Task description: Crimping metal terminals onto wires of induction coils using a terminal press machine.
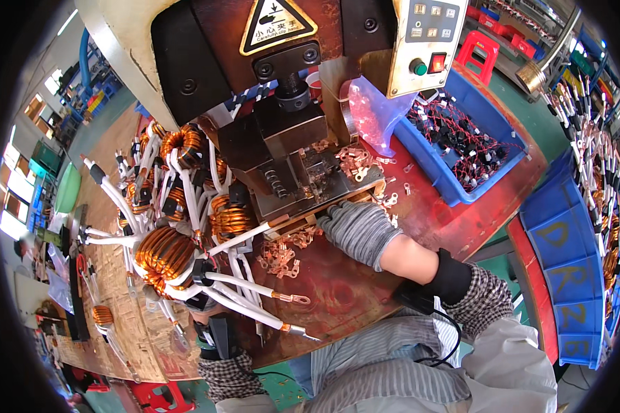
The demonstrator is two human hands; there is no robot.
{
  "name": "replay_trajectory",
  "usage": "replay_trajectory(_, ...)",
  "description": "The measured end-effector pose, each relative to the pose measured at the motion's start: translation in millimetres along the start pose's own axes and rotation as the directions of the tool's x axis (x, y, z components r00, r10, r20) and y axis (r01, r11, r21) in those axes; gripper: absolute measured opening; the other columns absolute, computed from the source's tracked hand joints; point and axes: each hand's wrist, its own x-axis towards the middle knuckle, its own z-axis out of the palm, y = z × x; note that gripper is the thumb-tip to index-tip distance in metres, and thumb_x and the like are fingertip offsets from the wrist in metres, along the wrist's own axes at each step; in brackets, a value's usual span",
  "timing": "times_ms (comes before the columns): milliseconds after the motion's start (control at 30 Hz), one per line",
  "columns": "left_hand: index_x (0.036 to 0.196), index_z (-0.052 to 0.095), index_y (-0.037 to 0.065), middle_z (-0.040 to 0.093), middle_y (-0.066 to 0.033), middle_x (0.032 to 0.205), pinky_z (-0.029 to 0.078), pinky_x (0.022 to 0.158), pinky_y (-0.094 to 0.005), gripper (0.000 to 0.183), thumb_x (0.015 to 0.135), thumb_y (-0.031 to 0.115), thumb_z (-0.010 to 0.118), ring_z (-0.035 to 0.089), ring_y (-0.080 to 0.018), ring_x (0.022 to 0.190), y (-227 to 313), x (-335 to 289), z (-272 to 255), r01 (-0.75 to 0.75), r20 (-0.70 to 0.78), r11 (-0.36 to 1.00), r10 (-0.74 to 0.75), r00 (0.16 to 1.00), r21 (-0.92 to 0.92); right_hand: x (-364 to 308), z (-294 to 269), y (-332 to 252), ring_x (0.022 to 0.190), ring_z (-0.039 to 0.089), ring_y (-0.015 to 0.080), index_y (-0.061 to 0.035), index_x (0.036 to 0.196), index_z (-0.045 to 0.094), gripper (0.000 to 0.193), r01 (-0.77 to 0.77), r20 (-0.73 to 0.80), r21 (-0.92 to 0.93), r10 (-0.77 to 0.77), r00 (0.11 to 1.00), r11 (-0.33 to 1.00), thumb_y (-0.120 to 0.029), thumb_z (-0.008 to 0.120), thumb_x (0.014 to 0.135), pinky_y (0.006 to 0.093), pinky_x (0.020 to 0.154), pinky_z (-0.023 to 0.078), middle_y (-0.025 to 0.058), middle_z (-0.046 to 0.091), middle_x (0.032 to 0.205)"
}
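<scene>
A large copper-wound toroidal coil (164, 256) with thick white leads is held up at the left of the press die (303, 182). My left hand (201, 301), gloved and mostly hidden under the leads, grips this coil from below. One white lead (241, 237) points toward the die's front edge. Two more leads reach right, one ending in a ring terminal (297, 299). My right hand (362, 230), in a grey striped glove, is at the die's front right with curled fingers; what they pinch is hidden. Loose copper ring terminals (280, 256) lie between my hands.
More coils (186, 148) are heaped left of the press. A control panel (427, 45) with a green button hangs at the upper right. A blue bin (455, 193) of small wired parts stands on the right; a blue crate (565, 268) of coils stands beyond the table.
</scene>
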Motion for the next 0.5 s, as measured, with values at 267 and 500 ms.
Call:
replay_trajectory(267, 0.111, 0.04, 0.01, 0.047, -0.0088, 0.106, 0.043, 0.078, -0.0345, 0.053, 0.071, 0.039, 0.059, 0.049, -0.0185, 0.093, 1, 4, -1, -0.024, 0.001, 1.0, 0.024, 1.0, -0.012, -4, -26, 14, 0.075, 0.057, 0.0249, -0.0043, 0.09, 0.055, 0.018, 0.026, 0.005, 0.462, -0.032, 0.999, 0.886, -0.007, 0.051, 0.073, 0.0336, 0.064, 0.046, 0.0107, 0.057, 0.078)
replay_trajectory(500, 0.114, 0.039, 0.009, 0.047, -0.0092, 0.108, 0.042, 0.08, -0.0353, 0.057, 0.072, 0.042, 0.058, 0.049, -0.0191, 0.095, -3, 4, -3, -0.023, 0.022, 1.0, 0.023, 0.999, -0.008, -13, -36, 20, 0.068, 0.058, 0.0116, -0.0049, 0.094, 0.053, 0.013, -0.237, 0.281, 0.941, 0.168, 0.945, -0.24, -0.008, 0.052, 0.081, 0.0214, 0.054, 0.05, 0.005, 0.058, 0.079)
